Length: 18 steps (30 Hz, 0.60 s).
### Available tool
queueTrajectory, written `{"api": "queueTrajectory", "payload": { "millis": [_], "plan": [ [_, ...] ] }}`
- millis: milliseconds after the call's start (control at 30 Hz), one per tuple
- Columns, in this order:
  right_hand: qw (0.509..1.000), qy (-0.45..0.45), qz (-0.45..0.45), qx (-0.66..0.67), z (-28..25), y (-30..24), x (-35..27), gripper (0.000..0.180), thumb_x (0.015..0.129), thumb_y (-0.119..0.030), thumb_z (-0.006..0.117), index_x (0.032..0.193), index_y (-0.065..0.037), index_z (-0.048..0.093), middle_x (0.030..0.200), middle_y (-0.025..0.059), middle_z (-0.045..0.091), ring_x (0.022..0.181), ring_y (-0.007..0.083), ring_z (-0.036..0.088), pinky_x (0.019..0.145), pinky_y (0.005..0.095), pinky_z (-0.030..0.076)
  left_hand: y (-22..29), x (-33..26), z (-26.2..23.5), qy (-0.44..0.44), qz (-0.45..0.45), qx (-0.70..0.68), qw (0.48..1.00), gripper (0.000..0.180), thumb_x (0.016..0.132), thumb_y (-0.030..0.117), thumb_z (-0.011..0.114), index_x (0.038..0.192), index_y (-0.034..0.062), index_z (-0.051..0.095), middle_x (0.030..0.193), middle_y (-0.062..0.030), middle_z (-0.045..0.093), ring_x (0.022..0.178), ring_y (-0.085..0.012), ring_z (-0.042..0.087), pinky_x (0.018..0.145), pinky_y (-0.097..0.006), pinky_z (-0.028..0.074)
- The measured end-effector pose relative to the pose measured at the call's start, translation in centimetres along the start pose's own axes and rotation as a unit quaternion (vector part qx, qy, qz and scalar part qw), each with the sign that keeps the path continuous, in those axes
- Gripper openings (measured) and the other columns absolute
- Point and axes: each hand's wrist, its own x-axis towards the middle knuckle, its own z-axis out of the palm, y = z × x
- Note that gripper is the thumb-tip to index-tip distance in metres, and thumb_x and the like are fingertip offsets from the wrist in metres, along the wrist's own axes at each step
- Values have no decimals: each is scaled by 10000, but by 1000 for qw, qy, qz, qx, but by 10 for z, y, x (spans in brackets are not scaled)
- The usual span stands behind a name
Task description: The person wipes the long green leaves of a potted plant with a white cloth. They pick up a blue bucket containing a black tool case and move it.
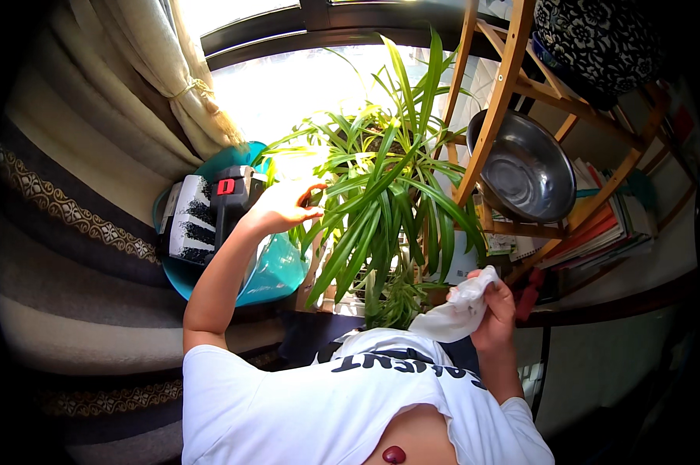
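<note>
A potted plant with long, narrow green leaves (373, 190) stands in front of me by the bright window. My left hand (288, 208) reaches to the plant's left side, its thumb and forefinger apart beside the leaf tips. Strong glare washes out part of that hand, and I see nothing held in it. At the lower right of the plant, my right hand (495, 314) is closed around a crumpled white cloth (462, 308). The cloth hangs down to the left, close to the lower leaves. Foliage mostly hides the pot.
Left of the plant is a teal tub (181, 277) holding a black case with a red latch (232, 194). Striped curtains (79, 178) hang further left. A wooden rack (498, 93) at the right carries a steel bowl (529, 167), with books (598, 232) beside it.
</note>
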Motion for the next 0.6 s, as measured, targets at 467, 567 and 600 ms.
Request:
{"api": "queueTrajectory", "payload": {
  "millis": [467, 567, 600],
  "plan": [
    [972, -40, -222, -73, 132, 42, 182, 271, 964, -176, 492, 1176, -21, 560, 1055, 32, 626, 942, 98, 576, 831, 265, 463, -17, -39, 37, -58, -2, -606, 793, 246, 897, 213, 571, 1050, 21, 588, 833, -39, 589, 732, -119, 543, 663, -253, 434],
    [949, -50, -293, -101, 149, 41, 202, 258, 960, -193, 504, 1150, -35, 578, 1028, 30, 637, 933, 107, 590, 825, 275, 477, -13, -23, 50, -37, 46, -761, 646, 246, 927, 223, 532, 1084, 35, 549, 984, -93, 591, 918, -202, 578, 756, -319, 474],
    [933, -59, -328, -132, 154, 41, 207, 253, 960, -196, 505, 1139, -37, 586, 1007, 27, 642, 912, 103, 594, 812, 271, 480, -11, -15, 54, -22, 35, -788, 615, 253, 925, 229, 536, 1087, 35, 546, 1005, -102, 590, 949, -226, 581, 780, -336, 478]
  ]
}}
